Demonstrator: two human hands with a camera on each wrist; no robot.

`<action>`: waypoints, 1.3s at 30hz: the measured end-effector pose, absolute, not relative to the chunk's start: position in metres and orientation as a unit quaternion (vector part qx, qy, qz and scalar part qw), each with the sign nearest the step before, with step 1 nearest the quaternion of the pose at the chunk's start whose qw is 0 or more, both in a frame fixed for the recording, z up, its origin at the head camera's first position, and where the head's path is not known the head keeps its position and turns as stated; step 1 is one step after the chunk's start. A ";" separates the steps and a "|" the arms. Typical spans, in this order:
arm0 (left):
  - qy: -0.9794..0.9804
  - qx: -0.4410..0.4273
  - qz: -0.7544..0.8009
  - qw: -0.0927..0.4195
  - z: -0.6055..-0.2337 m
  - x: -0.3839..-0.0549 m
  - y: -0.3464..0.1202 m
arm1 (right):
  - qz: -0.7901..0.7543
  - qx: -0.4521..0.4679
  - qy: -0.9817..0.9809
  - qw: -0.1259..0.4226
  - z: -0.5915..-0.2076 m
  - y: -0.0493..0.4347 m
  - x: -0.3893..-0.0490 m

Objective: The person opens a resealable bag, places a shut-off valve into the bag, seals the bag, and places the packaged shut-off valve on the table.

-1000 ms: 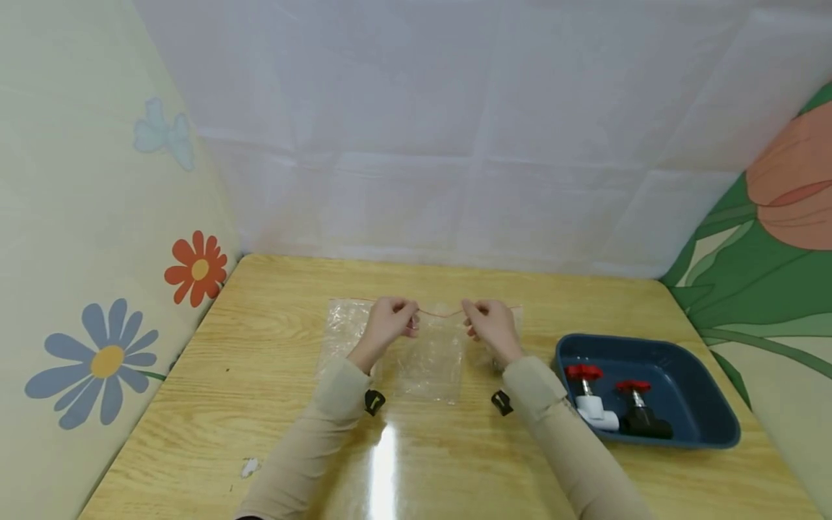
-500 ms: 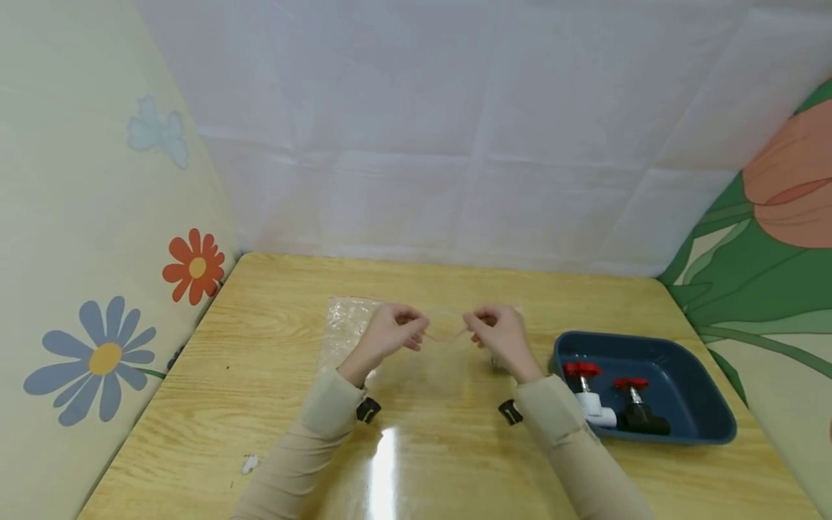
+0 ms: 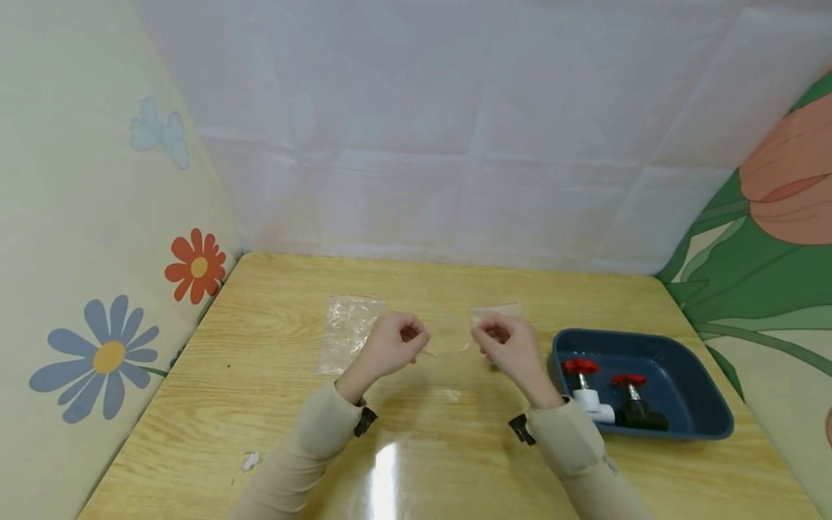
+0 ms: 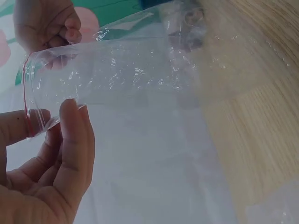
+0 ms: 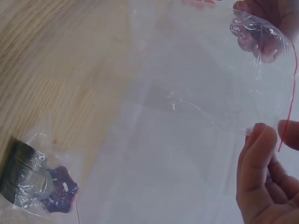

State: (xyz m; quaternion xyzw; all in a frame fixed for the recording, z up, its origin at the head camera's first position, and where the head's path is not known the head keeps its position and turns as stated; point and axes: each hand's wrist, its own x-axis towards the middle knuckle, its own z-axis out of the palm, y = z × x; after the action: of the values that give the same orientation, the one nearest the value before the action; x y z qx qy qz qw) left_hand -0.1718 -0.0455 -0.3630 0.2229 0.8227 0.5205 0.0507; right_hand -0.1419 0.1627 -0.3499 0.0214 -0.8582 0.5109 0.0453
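Observation:
A clear zip bag (image 4: 121, 70) with a red line along its mouth hangs between my two hands. My left hand (image 3: 390, 347) pinches one side of the mouth with thumb and fingers. At the opposite side, my right hand (image 3: 516, 350) pinches the bag the same way. Both wrist views show the mouth spread between the hands and nothing inside the bag. In the head view the held bag is nearly invisible against the wood. Beyond my right hand lies another clear bag (image 3: 495, 309), and the right wrist view shows a dark valve (image 5: 25, 175) inside it.
A flat clear bag (image 3: 347, 336) lies left of my hands on the wooden table (image 3: 273, 404). To the right stands a dark blue tray (image 3: 689, 383) with a white valve (image 3: 588, 401) and a black valve (image 3: 637, 412), both red-handled. Cloth walls surround the table.
Both hands have moved toward the person and slightly apart, still gripping the bag. Its mouth has tilted, and the bags lying on the table show more.

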 end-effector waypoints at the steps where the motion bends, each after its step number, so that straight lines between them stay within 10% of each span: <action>1: 0.829 0.232 0.507 0.035 -0.363 -0.170 -0.045 | 0.509 0.023 -0.859 0.045 -0.350 0.163 -0.140; 13: 0.870 0.286 0.390 -0.098 -0.358 -0.155 -0.036 | 0.457 0.037 -0.885 0.075 -0.349 0.170 -0.122; 22: 0.864 0.298 0.399 -0.081 -0.356 -0.152 -0.032 | 0.245 0.327 -0.849 0.335 -0.350 0.169 -0.115; 39: 0.863 0.283 0.405 -0.106 -0.354 -0.149 -0.029 | 0.109 0.391 -0.889 0.210 -0.348 0.156 -0.111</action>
State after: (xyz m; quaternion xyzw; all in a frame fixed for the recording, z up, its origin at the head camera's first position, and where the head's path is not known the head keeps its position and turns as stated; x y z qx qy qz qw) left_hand -0.1485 -0.0290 -0.3540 0.2834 0.8630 0.4045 -0.1061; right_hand -0.1111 0.1561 -0.3476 0.3914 -0.8893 0.1089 0.2101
